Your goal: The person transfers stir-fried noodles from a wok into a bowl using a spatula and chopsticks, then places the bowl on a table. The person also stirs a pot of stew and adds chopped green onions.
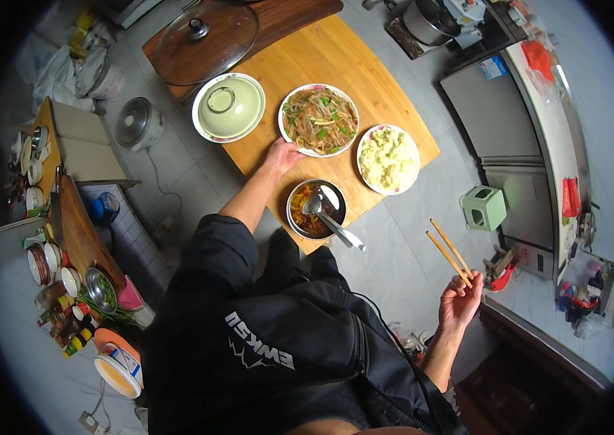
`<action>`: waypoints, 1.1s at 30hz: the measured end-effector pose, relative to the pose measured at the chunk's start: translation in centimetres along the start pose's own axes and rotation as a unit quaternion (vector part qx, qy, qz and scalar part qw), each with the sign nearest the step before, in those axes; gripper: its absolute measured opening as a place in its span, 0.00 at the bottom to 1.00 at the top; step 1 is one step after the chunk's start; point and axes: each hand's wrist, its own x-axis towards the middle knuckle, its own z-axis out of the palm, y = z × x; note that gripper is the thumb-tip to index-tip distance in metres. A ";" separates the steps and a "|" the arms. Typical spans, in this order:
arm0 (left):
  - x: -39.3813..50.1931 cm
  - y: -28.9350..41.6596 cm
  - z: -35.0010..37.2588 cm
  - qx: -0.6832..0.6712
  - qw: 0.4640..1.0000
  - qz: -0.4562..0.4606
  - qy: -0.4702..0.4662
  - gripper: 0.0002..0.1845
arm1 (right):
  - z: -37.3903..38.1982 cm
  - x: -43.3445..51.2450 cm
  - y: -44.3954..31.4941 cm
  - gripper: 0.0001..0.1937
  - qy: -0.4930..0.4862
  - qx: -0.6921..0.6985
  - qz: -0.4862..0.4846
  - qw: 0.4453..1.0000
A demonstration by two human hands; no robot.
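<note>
My left hand (283, 155) touches the near-left rim of a plate of stir-fried glass noodles (320, 120) on the wooden table (361, 60); whether the fingers grip it is hard to tell. Out to the right of the table, my right hand (462, 296) holds a pair of wooden chopsticks (451, 255), tips apart and touching nothing. Nearest my body, a steel bowl (289, 215) contains a saucy dish and metal spoons (334, 220). A plate of pale cauliflower-like pieces (388, 159) sits at the right. At the left, an upturned pale green bowl (233, 111) covers another dish.
A glass lid (206, 41) lies at the table's far left. A rice cooker (135, 124) stands on the floor to the left, a green plastic stool (485, 207) to the right by a grey fridge (494, 114). Bowls and bottles line the left counter, beside a cutting board (86, 228).
</note>
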 end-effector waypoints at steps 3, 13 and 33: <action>0.3 0.1 -0.1 -0.002 1.000 -0.009 0.006 0.28 | 0.1 0.1 0.3 0.11 0.000 0.005 -0.006 1.000; 0.1 1.1 2.0 0.053 0.996 -0.039 0.064 0.29 | -0.3 0.8 0.2 0.11 -0.014 0.004 0.013 1.000; -29.1 -2.9 0.1 0.133 0.926 0.263 0.234 0.11 | -1.4 7.0 -1.1 0.09 -0.215 -0.038 0.291 0.932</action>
